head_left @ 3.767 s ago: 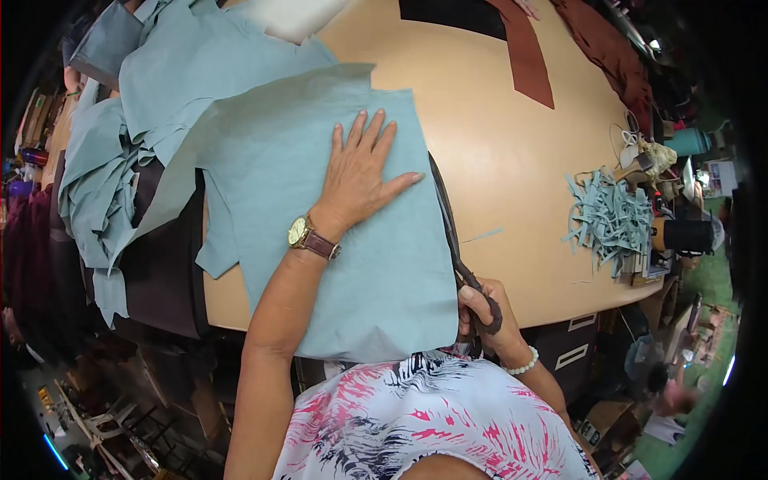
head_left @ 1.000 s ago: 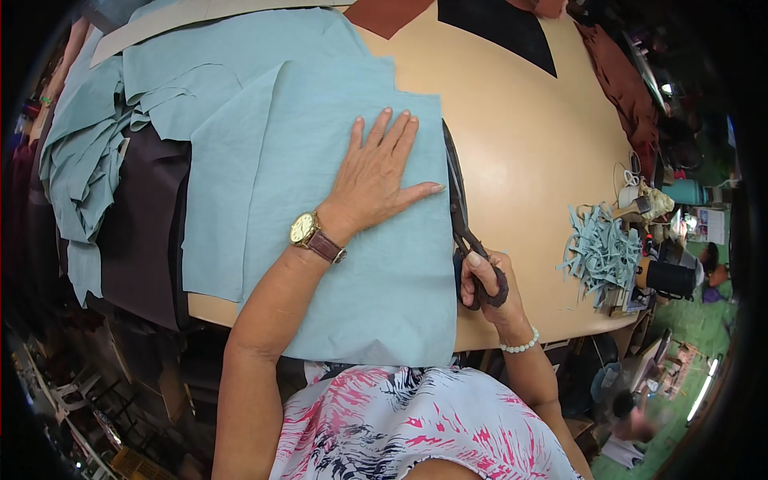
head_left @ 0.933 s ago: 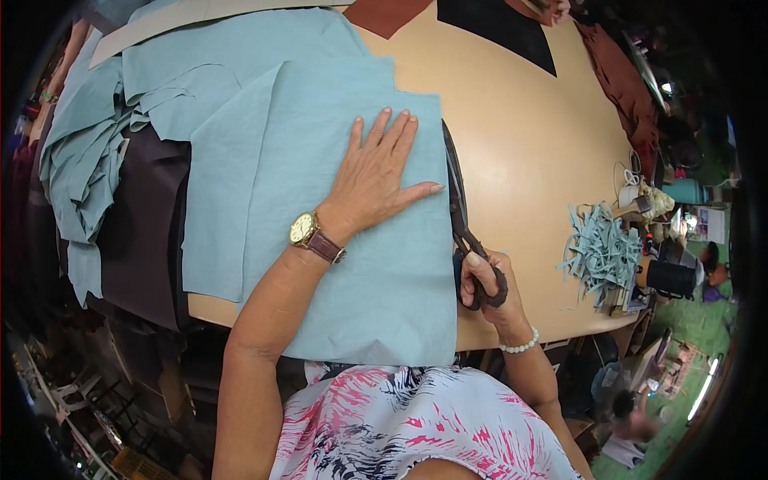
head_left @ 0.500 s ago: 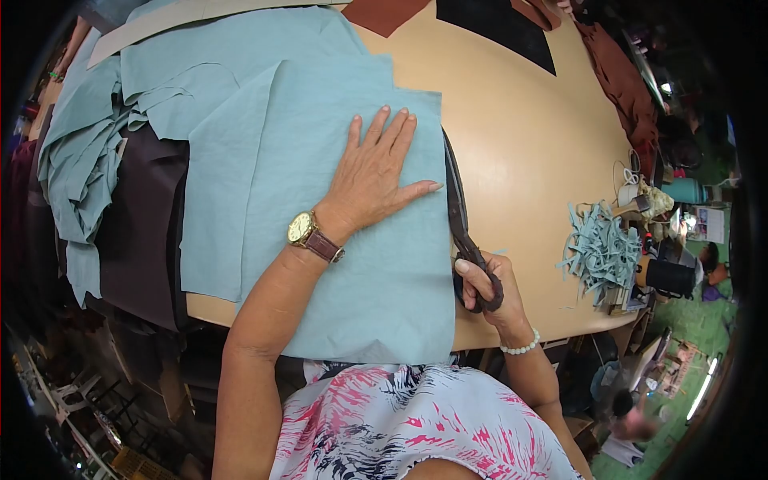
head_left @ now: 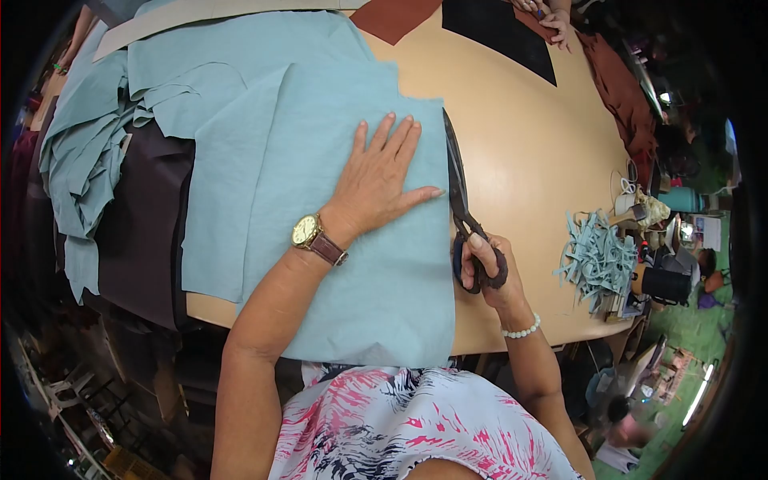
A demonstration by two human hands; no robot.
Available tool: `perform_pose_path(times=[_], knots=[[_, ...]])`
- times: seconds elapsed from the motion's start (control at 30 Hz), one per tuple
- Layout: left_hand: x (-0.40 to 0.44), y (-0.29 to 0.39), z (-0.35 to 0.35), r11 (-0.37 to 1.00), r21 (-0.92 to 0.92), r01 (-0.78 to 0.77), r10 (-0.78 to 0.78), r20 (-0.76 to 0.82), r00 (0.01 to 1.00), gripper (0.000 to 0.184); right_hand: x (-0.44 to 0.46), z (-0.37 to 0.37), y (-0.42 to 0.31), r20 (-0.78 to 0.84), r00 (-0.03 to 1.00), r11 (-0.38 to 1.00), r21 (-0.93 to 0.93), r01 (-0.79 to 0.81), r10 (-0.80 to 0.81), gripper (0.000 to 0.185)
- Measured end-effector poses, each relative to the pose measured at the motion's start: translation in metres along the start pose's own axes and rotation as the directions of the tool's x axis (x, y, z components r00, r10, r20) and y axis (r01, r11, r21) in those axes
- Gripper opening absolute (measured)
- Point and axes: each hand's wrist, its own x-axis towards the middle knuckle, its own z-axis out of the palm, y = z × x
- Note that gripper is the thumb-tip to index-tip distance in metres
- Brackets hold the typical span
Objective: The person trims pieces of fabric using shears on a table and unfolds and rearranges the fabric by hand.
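A large light-blue sheet of material (head_left: pixel 360 272) lies on the table and hangs slightly over its near edge. My left hand (head_left: pixel 376 180) rests flat on it with fingers spread, near the right edge. Dark scissors (head_left: pixel 456 176) lie along that right edge, blades pointing away from me. My right hand (head_left: pixel 492 272) is closed around their handles, thumb through one loop. The tips are by the sheet's upper right corner; how far the blades are parted is hard to see.
Thin blue offcuts (head_left: pixel 598 260) are heaped at the right beside a brush and a black cylinder. Crumpled blue material (head_left: pixel 80 168) lies left, by dark brown material (head_left: pixel 144 232). Black (head_left: pixel 500 36) and rust-brown pieces (head_left: pixel 396 18) lie at the back, where another person's hands (head_left: pixel 556 24) work.
Scissors and my right hand have moved a little away from me along the sheet's edge. My left hand stays flat. The other person's hands have come further into view.
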Motion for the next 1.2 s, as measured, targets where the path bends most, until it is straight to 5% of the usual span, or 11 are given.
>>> perform_pose_path(times=[1.2], knots=[[-0.0003, 0.0006, -0.0007, 1.000, -0.005, 0.006, -0.006, 0.012, 1.000, 0.079, 0.0017, -0.0015, -0.0055, 0.004, 1.000, 0.999, -0.039, -0.023, 0.023, 0.039]])
